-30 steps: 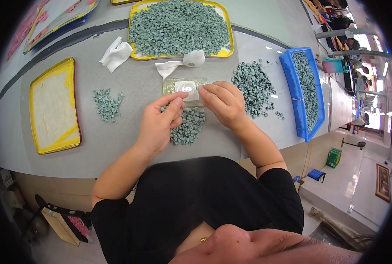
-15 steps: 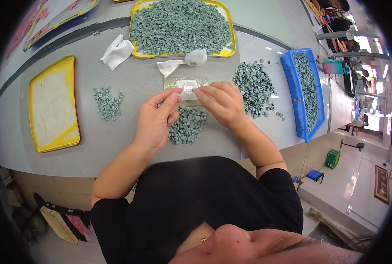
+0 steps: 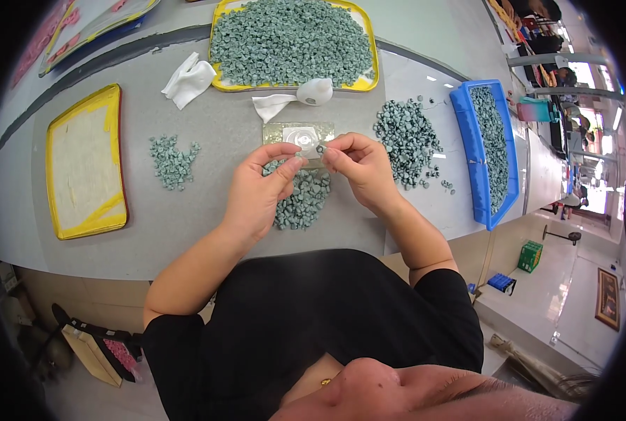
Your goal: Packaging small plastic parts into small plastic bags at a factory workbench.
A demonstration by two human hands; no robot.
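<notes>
Your table (image 3: 151,238) is brightly, evenly lit, with soft, faint shadows and small white glints toward the right. A strip light (image 3: 617,118) glares at far right; the fisheye bends straight edges near its blurred black rim.

Across the grey table (image 3: 207,151) I see the person's right hand (image 3: 364,170) pinching a small dark piece (image 3: 320,149), the left hand (image 3: 255,193) close beside it, though I can't tell if that one grips anything. A glassy slab (image 3: 274,132) lies by their fingertips, between a heap of green pieces (image 3: 303,202) and a fuller yellow-rimmed tray (image 3: 377,59); a blue tray (image 3: 477,172) stands at right.
</notes>
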